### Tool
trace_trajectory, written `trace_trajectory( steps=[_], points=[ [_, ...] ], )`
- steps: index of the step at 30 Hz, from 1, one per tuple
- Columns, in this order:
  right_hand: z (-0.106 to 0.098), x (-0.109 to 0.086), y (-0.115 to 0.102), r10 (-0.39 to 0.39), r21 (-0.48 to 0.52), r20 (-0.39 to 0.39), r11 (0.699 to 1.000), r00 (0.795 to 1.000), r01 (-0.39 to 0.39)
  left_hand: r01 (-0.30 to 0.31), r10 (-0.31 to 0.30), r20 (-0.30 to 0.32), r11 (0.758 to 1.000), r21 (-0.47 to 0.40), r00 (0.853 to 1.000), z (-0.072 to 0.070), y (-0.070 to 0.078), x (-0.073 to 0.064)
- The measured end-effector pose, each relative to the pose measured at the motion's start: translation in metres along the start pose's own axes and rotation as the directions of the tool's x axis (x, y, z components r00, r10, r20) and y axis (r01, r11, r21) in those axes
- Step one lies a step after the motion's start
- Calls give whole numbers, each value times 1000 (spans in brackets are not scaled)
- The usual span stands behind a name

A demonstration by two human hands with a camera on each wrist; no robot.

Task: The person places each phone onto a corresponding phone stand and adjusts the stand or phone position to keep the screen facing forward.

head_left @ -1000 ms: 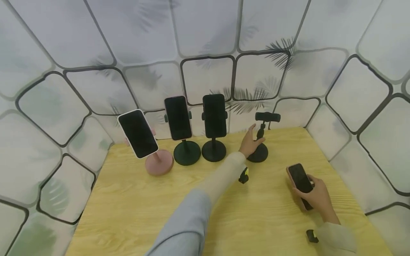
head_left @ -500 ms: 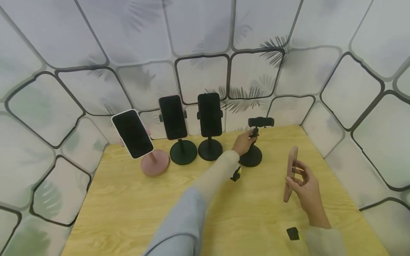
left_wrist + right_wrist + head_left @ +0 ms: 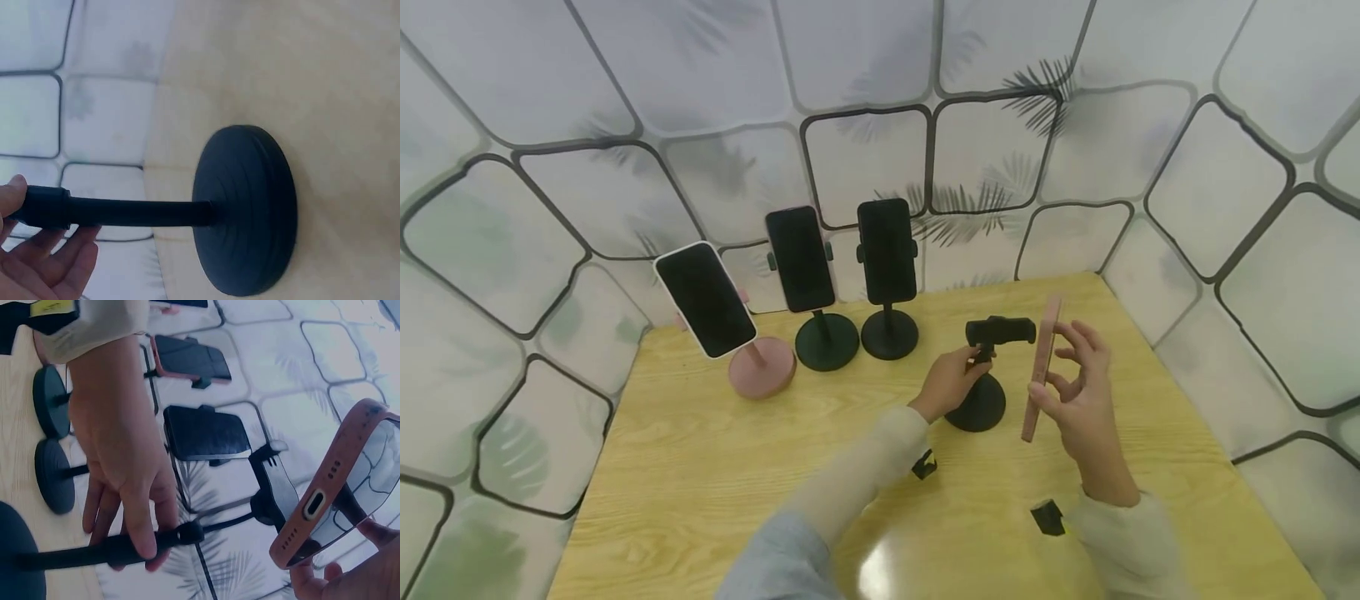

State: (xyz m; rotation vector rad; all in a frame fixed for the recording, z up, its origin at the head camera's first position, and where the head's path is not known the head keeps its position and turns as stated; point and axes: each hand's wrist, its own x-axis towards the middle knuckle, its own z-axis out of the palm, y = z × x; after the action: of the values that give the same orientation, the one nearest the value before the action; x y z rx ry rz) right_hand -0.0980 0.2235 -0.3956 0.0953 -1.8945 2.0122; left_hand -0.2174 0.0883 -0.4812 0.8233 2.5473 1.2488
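Observation:
My left hand [image 3: 947, 383] grips the stem of a black phone stand [image 3: 981, 407], fingers and thumb around its collar. The stand's round base [image 3: 244, 212] and thin post fill much of the left wrist view. Its clamp head [image 3: 1000, 331] sits on top with no phone in it. In my right hand [image 3: 1092, 400] is a phone in a pink case [image 3: 1041, 371], pinched by its long edges. The phone is upright, edge-on to the head view, just right of the clamp. The right wrist view shows the case's charging-port end [image 3: 312, 503] close to the clamp.
Toward the back left stand a pink stand [image 3: 762, 368] with a white-framed phone [image 3: 705, 300], a green stand [image 3: 826, 342] with a phone [image 3: 801, 258], and a black stand [image 3: 890, 335] with another phone [image 3: 887, 250]. A patterned curtain [image 3: 865, 158] surrounds the wooden table [image 3: 700, 483].
My left hand closed around the stem and drew the stand nearer to me. My right hand lifted the phone, turned it from screen-up to edge-on, and brought it left beside the clamp.

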Motion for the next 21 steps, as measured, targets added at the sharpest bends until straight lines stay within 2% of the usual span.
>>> trace_trajectory(
  steps=[3, 5, 7, 10, 11, 12, 14, 17, 21],
  points=[
    [11, 0, -3, 53, -31, -1, 998, 999, -53, -12, 10, -23, 996, -89, 1000, -2, -1, -16],
    [16, 1, -2, 75, -46, 3, 996, 997, -75, -25, 10, -73, 978, -205, 997, -6, -1, -26],
    [19, 1, -1, 85, -60, 9, 995, 996, -84, -64, 12, -146, 932, -357, 989, -14, 1, -36],
    [21, 3, 0, 90, -109, 14, 990, 996, -88, -165, 29, -253, 827, -537, 967, -29, 14, -48],
    [21, 4, 0, 92, -126, 17, 988, 996, -89, -189, 38, -269, 805, -563, 962, -33, 19, -52],
    [20, 6, 1, 94, -148, 19, 985, 995, -90, -201, 46, -276, 799, -567, 960, -38, 25, -54],
    [19, 9, 1, 99, -181, 27, 979, 995, -93, -188, 41, -269, 815, -548, 962, -45, 37, -58],
    [17, 12, 3, 97, -209, 40, 974, 995, -87, -135, 11, -267, 882, -452, 964, -49, 51, -59],
    [17, 14, 5, 90, -267, 47, 961, 995, -75, -108, -1, -309, 936, -335, 951, -49, 60, -55]
  ],
)
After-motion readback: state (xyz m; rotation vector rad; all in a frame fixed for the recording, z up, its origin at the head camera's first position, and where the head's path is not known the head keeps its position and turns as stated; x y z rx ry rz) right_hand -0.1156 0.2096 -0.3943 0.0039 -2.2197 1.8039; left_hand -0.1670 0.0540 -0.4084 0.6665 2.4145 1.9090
